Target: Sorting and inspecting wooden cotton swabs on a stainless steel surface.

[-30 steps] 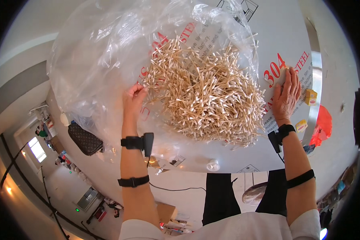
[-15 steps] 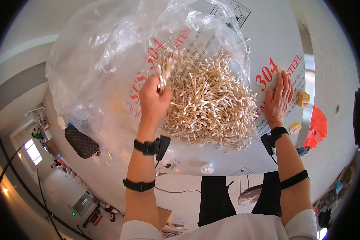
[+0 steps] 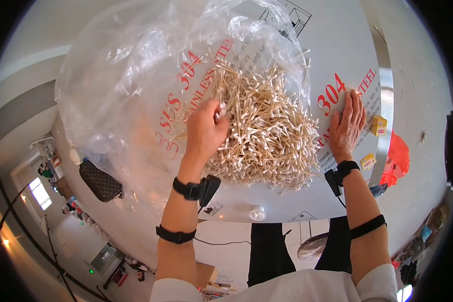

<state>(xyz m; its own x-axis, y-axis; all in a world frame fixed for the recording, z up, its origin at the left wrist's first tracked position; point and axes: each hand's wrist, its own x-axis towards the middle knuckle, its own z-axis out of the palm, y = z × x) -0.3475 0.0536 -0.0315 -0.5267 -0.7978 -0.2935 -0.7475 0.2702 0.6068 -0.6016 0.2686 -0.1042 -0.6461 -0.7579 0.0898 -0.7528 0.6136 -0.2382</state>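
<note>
A large heap of cotton swabs [image 3: 272, 126] with wooden sticks and white tips lies on the table [image 3: 236, 201], whose top is covered by printed film. At the heap's left edge, my left hand [image 3: 206, 128] is closed, with white swab tips showing between thumb and fingers. Part of its grip is hidden by the hand itself. My right hand [image 3: 348, 123] rests flat on the film to the right of the heap, fingers stretched out and holding nothing. Behind and to the left of the swabs spreads a clear plastic bag [image 3: 110, 95].
Two small yellow boxes [image 3: 379, 126] sit near the table's right edge, beside a red plastic bag [image 3: 398, 158]. A small round white container [image 3: 257, 213] stands at the front edge. Beyond the left side is a dark patterned bag [image 3: 100, 181].
My left hand has moved right and slightly down, close against the heap; the bunch of swabs standing up from it no longer shows. My right hand stays flat in place.
</note>
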